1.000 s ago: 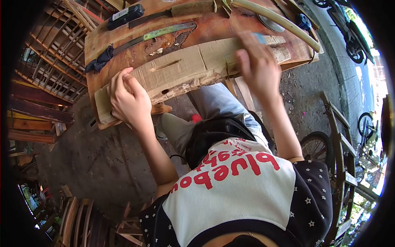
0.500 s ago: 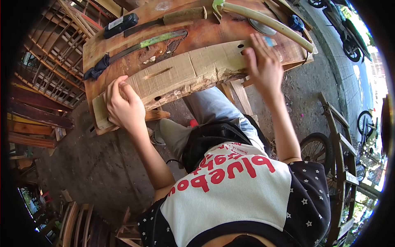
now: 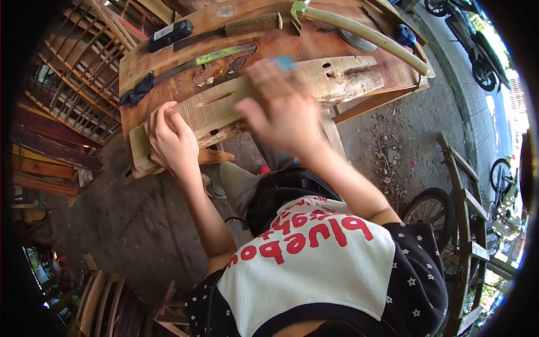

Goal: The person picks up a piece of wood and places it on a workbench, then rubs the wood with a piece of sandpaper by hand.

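Observation:
A long wooden board (image 3: 337, 67) with rough, barky edges and dark holes lies along the near side of the wooden table. At its left end, my left hand (image 3: 171, 140) grips the near edge, fingers wrapped over the top. My right hand (image 3: 286, 109), smeared by motion, lies over the middle of the board. Under its fingertips shows a small blue piece (image 3: 284, 62) that looks like sandpaper; the palm hides the rest. Behind the board lie a machete with a green-marked blade (image 3: 208, 56) and a wooden-handled knife (image 3: 247, 25).
A green-headed tool (image 3: 365, 33) with a long wooden handle lies across the table (image 3: 185, 67), over a round disc (image 3: 359, 42). A black case (image 3: 170, 35) and a blue tape measure (image 3: 405, 35) sit near the edges. Wooden frames and a bicycle wheel (image 3: 429, 216) stand around.
My right hand has swept left along the board from its right end to the middle, carrying the blue piece. My left hand keeps its hold at the left end.

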`<act>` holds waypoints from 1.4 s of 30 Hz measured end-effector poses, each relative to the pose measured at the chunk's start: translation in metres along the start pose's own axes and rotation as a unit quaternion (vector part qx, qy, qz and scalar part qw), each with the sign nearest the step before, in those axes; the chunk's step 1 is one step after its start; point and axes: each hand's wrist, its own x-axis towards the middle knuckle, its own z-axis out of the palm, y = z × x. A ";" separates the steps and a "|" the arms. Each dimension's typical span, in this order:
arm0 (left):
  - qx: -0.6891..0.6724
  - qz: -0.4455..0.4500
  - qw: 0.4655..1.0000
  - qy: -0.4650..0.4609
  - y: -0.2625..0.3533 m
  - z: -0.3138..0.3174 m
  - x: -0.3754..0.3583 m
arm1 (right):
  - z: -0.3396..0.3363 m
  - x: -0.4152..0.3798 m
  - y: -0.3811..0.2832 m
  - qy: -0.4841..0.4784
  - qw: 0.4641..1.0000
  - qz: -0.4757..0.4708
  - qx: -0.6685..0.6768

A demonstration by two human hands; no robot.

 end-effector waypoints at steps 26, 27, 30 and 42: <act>0.005 -0.019 1.000 -0.013 -0.008 0.002 -0.001 | -0.003 -0.005 0.068 0.087 0.991 -0.045 -0.090; 0.015 -0.034 0.999 -0.015 -0.008 0.003 -0.001 | 0.003 0.001 0.058 0.070 0.994 -0.051 -0.068; 0.003 -0.058 0.998 -0.022 -0.004 -0.002 -0.002 | 0.008 0.007 -0.007 -0.052 0.996 -0.061 0.040; -0.063 -0.029 0.997 -0.020 -0.007 0.003 0.000 | -0.014 0.004 0.023 -0.042 0.997 -0.062 -0.012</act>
